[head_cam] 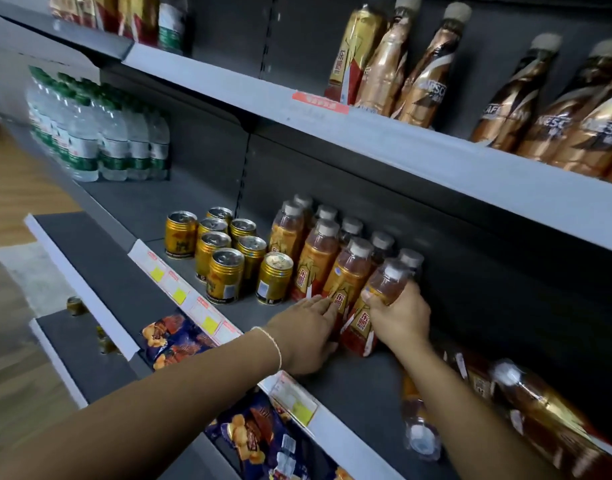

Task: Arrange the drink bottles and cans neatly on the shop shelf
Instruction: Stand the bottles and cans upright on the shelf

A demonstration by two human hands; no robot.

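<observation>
Orange drink bottles [318, 258] with white caps stand in a tight cluster on the middle shelf [349, 386], just beside a group of gold cans [224, 271] on their left, with green-labelled water bottles [100, 140] farther along the same shelf. The right hand [401, 317] has its grip closed round the frontmost bottle [384, 289], with the fingers wrapped just below its neck. The left hand [304, 327] holds nothing, its grip open and straight fingers touching the lower label of the neighbouring bottle [346, 282]; more bottles [540, 420] lie on their sides at the right.
</observation>
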